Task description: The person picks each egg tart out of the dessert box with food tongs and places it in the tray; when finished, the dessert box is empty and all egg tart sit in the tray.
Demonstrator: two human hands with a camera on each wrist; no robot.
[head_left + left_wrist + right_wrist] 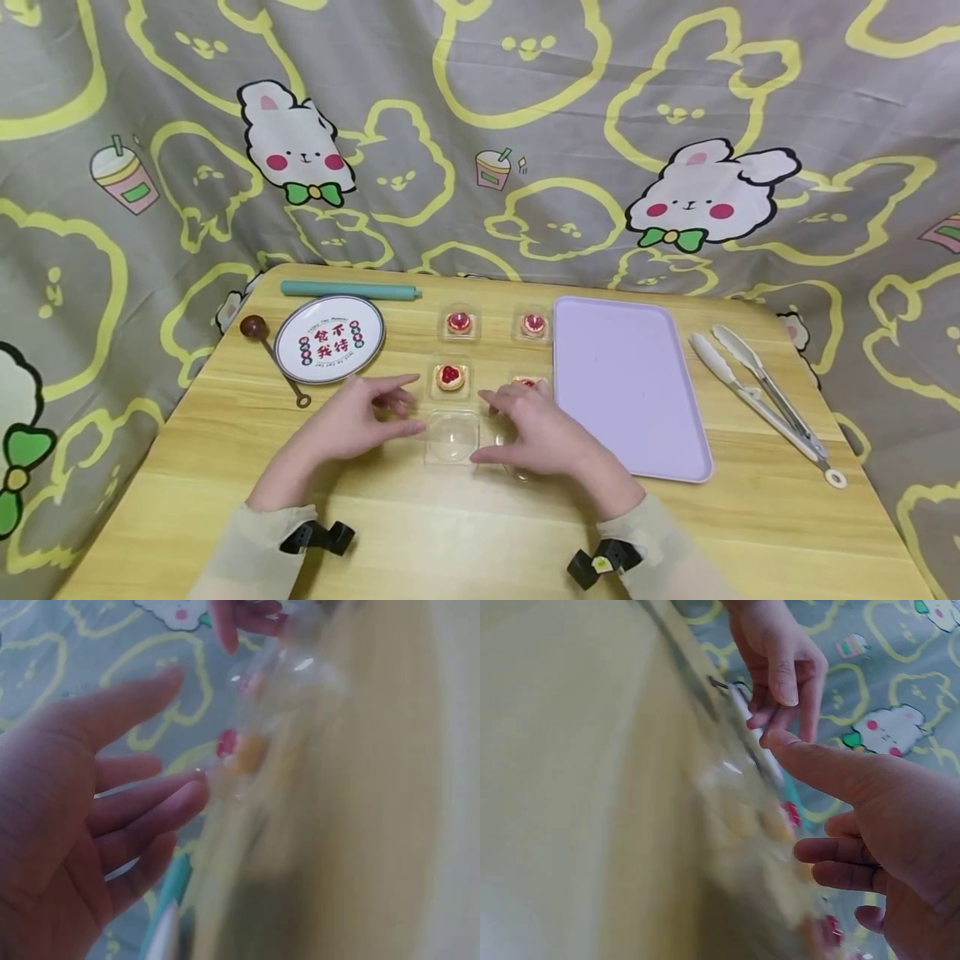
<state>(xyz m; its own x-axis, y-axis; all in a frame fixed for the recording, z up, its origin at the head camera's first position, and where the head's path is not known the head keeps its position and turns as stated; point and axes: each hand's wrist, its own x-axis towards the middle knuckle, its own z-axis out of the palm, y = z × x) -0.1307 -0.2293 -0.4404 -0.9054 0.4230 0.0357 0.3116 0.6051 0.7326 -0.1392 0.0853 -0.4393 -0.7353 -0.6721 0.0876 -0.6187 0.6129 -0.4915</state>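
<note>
My left hand (pixel 360 421), fingers spread, hovers at the left side of a clear plastic box (pixel 452 439) with no tart visible inside. My right hand (pixel 536 429) is at that box's right side, its thumb near the corner; whether it touches is unclear. Under the right palm, another clear box (pixel 521 475) is mostly hidden. Just beyond sits a boxed berry tart (pixel 450 377), and a further tart (pixel 527 382) is partly covered by the right fingers. In the left wrist view the left hand (pixel 112 795) holds nothing; in the right wrist view the right hand's fingers (pixel 847 862) are loosely bent.
Two more boxed tarts, one left (pixel 459 323) and one right (pixel 533 325), stand farther back. Right of them lie a lilac tray (pixel 630 392) and tongs (pixel 772 400). At left are a printed plate (pixel 330 340), a brown ladle (pixel 255 327) and a teal rolling pin (pixel 348 290).
</note>
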